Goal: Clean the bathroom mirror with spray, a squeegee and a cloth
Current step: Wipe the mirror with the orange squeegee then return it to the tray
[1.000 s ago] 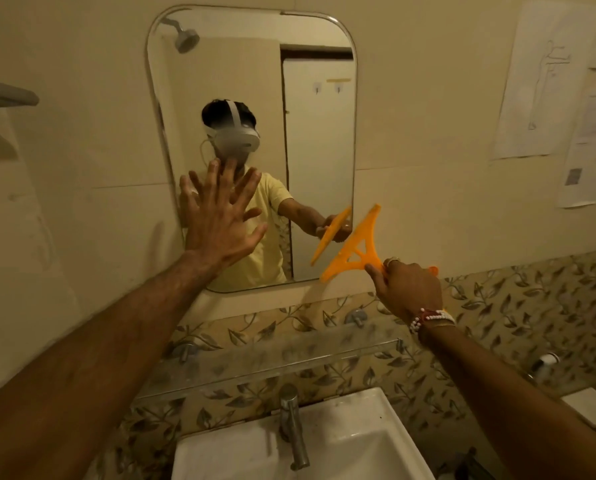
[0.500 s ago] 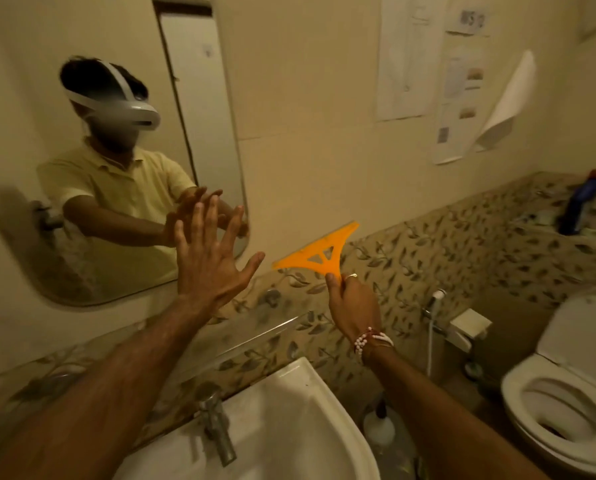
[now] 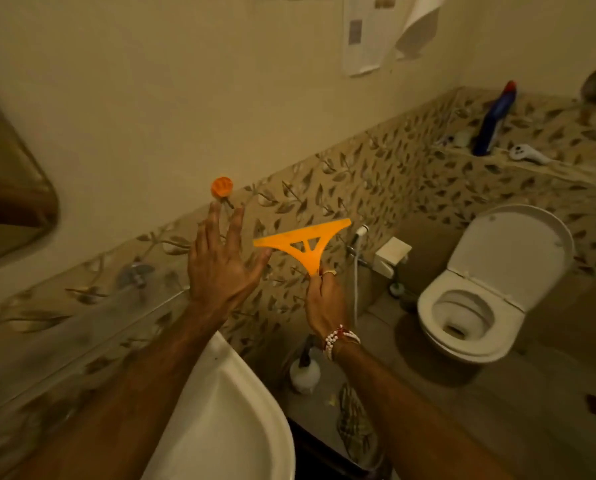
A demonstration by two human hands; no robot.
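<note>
The orange squeegee was gripped by its handle in the right hand, well away from the mirror, while the left hand, open and empty, was stretched toward an orange wall hook, which suggested that the squeegee was to be hung up next.

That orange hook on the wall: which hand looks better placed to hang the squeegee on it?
Probably the right hand: it already grips the squeegee by its handle. The left hand is open and empty, though its fingertips are nearer the orange hook.
</note>
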